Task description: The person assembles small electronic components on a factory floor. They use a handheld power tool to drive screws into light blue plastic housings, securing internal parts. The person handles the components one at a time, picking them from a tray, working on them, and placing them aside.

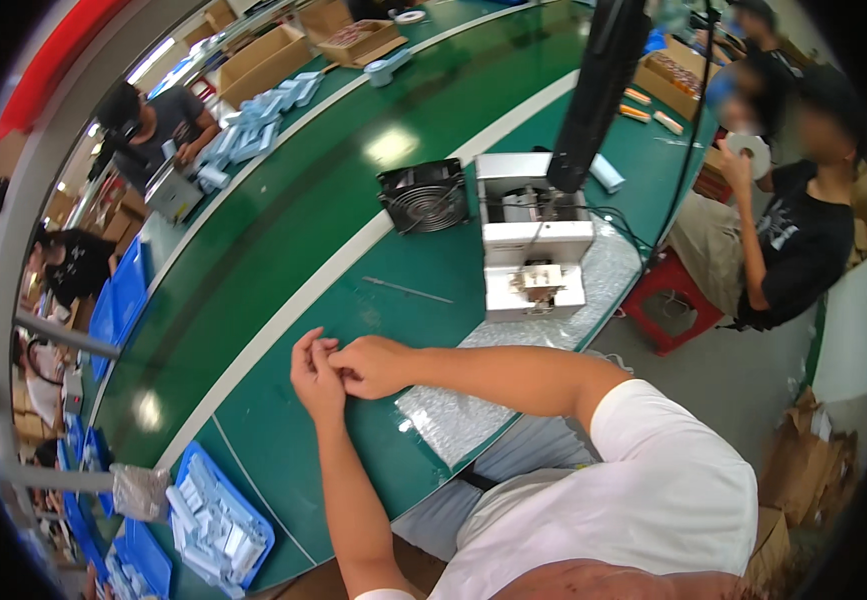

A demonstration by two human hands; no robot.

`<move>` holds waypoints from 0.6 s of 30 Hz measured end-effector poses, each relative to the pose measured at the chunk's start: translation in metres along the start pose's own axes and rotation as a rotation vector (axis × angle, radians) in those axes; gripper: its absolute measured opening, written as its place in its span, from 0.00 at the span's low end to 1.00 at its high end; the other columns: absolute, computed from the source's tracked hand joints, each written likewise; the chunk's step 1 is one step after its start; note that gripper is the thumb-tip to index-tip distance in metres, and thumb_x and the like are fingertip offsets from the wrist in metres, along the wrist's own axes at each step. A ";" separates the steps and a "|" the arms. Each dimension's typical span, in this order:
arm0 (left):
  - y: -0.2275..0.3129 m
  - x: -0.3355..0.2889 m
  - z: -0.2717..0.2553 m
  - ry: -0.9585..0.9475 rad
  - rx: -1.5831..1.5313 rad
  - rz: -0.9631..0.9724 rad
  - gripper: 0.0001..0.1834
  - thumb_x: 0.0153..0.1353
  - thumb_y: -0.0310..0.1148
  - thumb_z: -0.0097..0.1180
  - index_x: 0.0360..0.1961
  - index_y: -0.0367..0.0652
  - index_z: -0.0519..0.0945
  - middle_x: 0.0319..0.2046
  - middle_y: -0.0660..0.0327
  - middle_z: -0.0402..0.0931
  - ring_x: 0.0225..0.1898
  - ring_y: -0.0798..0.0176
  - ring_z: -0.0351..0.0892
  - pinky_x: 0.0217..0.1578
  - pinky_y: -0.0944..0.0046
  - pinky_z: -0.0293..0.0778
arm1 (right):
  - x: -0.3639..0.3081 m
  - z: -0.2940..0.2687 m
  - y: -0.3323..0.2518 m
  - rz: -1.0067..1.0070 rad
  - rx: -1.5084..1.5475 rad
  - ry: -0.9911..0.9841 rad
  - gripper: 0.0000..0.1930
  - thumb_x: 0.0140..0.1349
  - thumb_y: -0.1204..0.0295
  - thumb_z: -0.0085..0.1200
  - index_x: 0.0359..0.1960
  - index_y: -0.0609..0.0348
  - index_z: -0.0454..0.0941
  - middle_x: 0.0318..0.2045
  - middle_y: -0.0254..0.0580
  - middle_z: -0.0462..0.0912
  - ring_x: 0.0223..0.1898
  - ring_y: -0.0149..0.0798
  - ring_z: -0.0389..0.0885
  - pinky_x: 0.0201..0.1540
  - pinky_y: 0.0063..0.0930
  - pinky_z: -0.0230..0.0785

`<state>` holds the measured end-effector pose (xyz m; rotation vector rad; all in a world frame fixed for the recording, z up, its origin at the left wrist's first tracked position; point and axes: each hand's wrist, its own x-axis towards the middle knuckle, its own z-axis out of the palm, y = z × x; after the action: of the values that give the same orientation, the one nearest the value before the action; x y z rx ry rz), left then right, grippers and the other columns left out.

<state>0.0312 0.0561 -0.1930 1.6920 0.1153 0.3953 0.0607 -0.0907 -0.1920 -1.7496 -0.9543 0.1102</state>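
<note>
The left hand (315, 375) and right hand (373, 366) are meeting fingertip to fingertip over the long green bench (283, 240) — pinching something too small to tell — near its front edge, bare green lying around them.

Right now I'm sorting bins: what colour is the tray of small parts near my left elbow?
Blue tray, clearest in the head view.

A black fan (423, 195) stands beside a white machine (533, 235) on the green table (283, 240), with a blue tray (221, 520) nearby.
</note>
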 end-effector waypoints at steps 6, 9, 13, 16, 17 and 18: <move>-0.001 0.000 -0.001 0.006 0.002 0.008 0.10 0.76 0.26 0.49 0.52 0.37 0.81 0.36 0.59 0.82 0.36 0.70 0.81 0.38 0.69 0.78 | -0.001 -0.001 -0.002 0.000 -0.027 -0.002 0.06 0.56 0.73 0.58 0.35 0.58 0.79 0.25 0.47 0.84 0.28 0.53 0.83 0.32 0.46 0.74; 0.003 -0.001 -0.001 0.010 -0.016 -0.018 0.10 0.75 0.25 0.49 0.51 0.37 0.81 0.36 0.59 0.83 0.36 0.70 0.80 0.39 0.70 0.78 | 0.001 0.000 -0.004 0.031 -0.009 -0.021 0.06 0.56 0.72 0.57 0.35 0.59 0.79 0.26 0.48 0.84 0.29 0.55 0.83 0.33 0.47 0.75; 0.004 -0.001 0.002 0.016 0.001 -0.010 0.11 0.75 0.24 0.48 0.51 0.36 0.81 0.37 0.59 0.83 0.36 0.70 0.80 0.40 0.69 0.78 | 0.001 -0.006 -0.008 0.055 -0.017 -0.034 0.06 0.57 0.72 0.58 0.35 0.58 0.79 0.26 0.48 0.84 0.28 0.54 0.83 0.32 0.46 0.74; 0.002 0.000 0.001 0.024 0.013 0.030 0.11 0.75 0.25 0.49 0.50 0.37 0.82 0.36 0.59 0.83 0.36 0.69 0.81 0.40 0.68 0.78 | 0.001 -0.003 -0.006 0.032 -0.045 -0.018 0.07 0.57 0.72 0.58 0.36 0.58 0.79 0.26 0.48 0.84 0.28 0.55 0.83 0.31 0.46 0.73; 0.001 0.000 0.001 0.032 0.031 0.036 0.10 0.74 0.25 0.49 0.50 0.38 0.82 0.36 0.59 0.84 0.36 0.68 0.82 0.40 0.67 0.79 | 0.001 -0.004 -0.007 0.026 -0.046 -0.008 0.06 0.57 0.72 0.58 0.35 0.58 0.79 0.25 0.48 0.84 0.28 0.55 0.83 0.31 0.46 0.73; 0.000 -0.001 0.000 0.046 0.051 0.039 0.10 0.74 0.25 0.50 0.49 0.39 0.83 0.35 0.58 0.85 0.36 0.68 0.83 0.40 0.67 0.79 | 0.001 -0.003 -0.009 0.018 -0.043 -0.004 0.06 0.57 0.72 0.58 0.35 0.58 0.79 0.25 0.49 0.83 0.28 0.55 0.83 0.31 0.46 0.73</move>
<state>0.0308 0.0556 -0.1934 1.7382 0.1269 0.4637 0.0581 -0.0920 -0.1829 -1.7987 -0.9502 0.1058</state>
